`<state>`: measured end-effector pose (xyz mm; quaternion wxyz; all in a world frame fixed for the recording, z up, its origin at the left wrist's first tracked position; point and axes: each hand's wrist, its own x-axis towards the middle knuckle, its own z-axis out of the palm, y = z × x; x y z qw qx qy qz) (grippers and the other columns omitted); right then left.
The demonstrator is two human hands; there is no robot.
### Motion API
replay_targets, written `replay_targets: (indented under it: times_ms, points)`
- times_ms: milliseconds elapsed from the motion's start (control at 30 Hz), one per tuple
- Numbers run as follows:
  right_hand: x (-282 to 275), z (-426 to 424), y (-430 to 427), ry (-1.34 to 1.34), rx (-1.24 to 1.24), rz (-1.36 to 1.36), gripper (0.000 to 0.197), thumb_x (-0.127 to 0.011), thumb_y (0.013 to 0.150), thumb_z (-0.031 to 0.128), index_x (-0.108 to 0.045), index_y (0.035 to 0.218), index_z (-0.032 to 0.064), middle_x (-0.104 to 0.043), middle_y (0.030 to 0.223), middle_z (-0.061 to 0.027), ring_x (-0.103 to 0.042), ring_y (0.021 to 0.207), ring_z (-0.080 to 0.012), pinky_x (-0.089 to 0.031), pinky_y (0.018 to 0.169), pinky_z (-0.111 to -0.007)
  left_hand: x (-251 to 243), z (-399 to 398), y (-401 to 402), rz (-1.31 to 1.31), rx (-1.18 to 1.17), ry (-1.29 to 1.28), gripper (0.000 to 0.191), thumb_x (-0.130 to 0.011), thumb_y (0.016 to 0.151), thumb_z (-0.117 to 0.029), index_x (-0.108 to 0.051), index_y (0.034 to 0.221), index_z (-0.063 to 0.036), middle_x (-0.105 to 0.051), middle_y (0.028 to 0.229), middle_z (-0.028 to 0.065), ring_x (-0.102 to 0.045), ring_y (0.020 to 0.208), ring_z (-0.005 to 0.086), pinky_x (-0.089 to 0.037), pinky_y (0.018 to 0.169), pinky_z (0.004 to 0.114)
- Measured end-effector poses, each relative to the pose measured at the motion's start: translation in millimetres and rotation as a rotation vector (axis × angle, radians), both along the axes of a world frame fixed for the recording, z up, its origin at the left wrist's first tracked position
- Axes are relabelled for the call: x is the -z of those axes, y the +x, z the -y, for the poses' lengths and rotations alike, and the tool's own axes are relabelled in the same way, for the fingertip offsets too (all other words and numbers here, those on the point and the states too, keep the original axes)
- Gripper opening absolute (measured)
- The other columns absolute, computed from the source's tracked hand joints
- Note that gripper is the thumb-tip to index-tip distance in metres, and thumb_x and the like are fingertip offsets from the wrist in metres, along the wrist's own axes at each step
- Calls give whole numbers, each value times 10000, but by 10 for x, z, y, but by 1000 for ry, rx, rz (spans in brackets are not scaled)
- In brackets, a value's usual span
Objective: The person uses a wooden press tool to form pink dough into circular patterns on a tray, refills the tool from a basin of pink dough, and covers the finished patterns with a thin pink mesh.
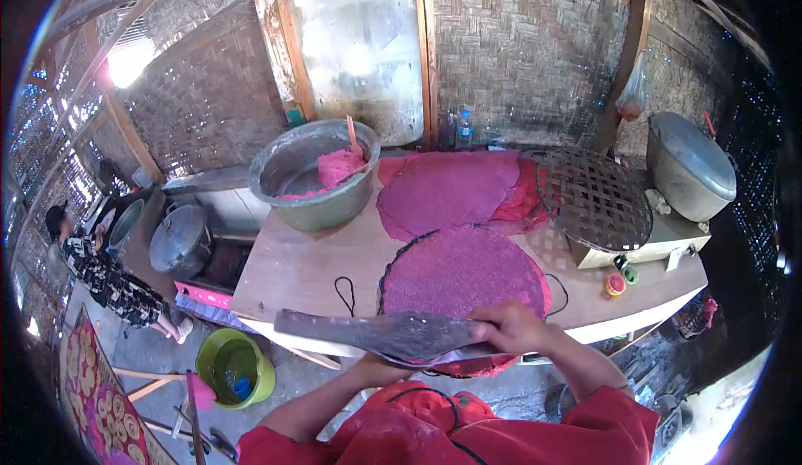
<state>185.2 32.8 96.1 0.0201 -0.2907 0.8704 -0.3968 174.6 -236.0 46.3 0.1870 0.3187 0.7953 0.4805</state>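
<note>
My right hand (515, 329) grips the right end of a dark, flat wooden paddle (376, 333), which lies crosswise above the table's front edge. My left hand (381, 370) reaches under the paddle near its middle; its fingers are hidden, so its grip cannot be seen. Just beyond the paddle is a round sheet of grainy pink material (460, 271) with a dark rim, its near edge overhanging the table. Behind it, overlapping magenta sheets (448, 189) lie on the wooden table (294, 264). A large metal basin (326, 214) holds a pink mass (340, 167) with a wooden stick in it.
At right, an open-weave bamboo tray (598, 202) and a lidded metal pot (692, 167) rest on a stove (645, 245). Small jars (615, 284) stand beside it. A green bucket (235, 368) sits on the floor at left, where another person (113, 277) stands near pots.
</note>
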Motion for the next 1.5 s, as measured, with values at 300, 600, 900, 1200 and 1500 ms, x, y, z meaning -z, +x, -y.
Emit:
replay_targets:
  times_ms: [300,600,900,1200,1500]
  points:
    - [-769,871,-1150,-232,-399,-460,570,-426,933,448,-373,1335,48,-497,1244,-219,-520,1102,-356,-397,966,-409,-294,289,-683,1010,438,508,184,-646,826,-209,-579,934,-76,-470,626,16,-519,605,106,-397,540,260]
    - [-1659,2231,-1660,-273,-331,-165,507,-502,816,-22,-321,1277,90,-501,808,-74,-541,730,-202,-439,648,-337,-1078,1012,-1793,179,318,-55,237,-642,812,-182,-589,1007,-59,-583,765,81,-600,768,182,-471,674,322]
    - [-2013,1697,-2396,-997,396,-324,285,-466,917,133,-408,1195,118,-427,658,8,-382,473,-65,-369,427,-266,-810,2576,-2375,51,-299,104,453,-715,758,-157,-541,1160,-42,-583,1135,102,-558,1062,215,-442,919,331]
    - [-1356,3281,-3381,-1533,126,391,541,-278,976,487,-481,1071,-5,-634,889,-158,-624,853,-228,-491,789,-349,-1489,2751,-2633,-543,-466,1394,376,-512,863,-214,-461,1175,-11,-493,1082,124,-464,1081,236,-349,992,372]
    - [262,2624,-4597,1235,280,-245,249,-539,810,258,-704,950,135,-688,926,-110,-650,914,-279,-477,781,-425,-1535,4058,-2433,-599,-833,1138,279,-499,856,-152,-503,1072,24,-533,911,107,-526,842,197,-438,749,327]
